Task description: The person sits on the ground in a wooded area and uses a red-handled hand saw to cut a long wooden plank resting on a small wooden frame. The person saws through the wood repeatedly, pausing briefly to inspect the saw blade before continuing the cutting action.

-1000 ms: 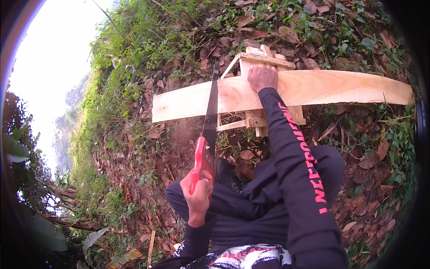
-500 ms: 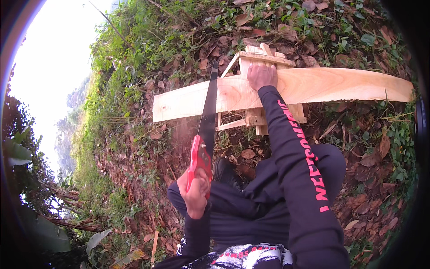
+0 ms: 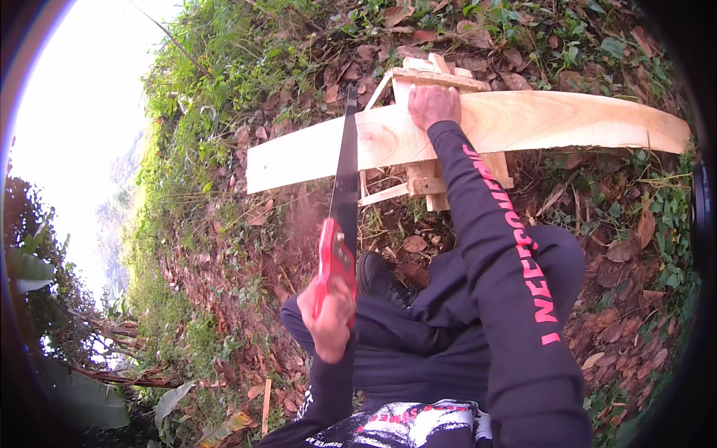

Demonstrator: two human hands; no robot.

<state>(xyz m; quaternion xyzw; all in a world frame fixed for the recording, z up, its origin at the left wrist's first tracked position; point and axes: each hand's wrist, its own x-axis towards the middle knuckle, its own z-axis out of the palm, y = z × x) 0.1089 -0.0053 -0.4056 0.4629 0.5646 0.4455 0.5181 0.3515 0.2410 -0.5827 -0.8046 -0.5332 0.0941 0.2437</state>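
Note:
A long, pale wooden board [image 3: 553, 123] lies crosswise over a low stand of rough wooden pieces [image 3: 424, 184]. My left hand [image 3: 328, 317] is wrapped round the red handle of a handsaw [image 3: 345, 175]. The dark blade crosses the board left of the stand, its tip showing beyond the far edge. How deep it sits in the wood, I cannot tell. On top of the board, above the stand, my right hand [image 3: 435, 107] presses down, fingers lying toward the far edge with their tips partly hidden.
Brown leaves and low green plants [image 3: 202, 149] cover the ground around the stand. My bent legs and a dark shoe [image 3: 381, 278] are close to the near side. A thin wooden strip [image 3: 267, 407] lies at lower left, near large leaves [image 3: 82, 399].
The saw has slid slightly back toward me across the board. The whole view has shifted a little, with the board higher in the picture. My right hand stays on the board.

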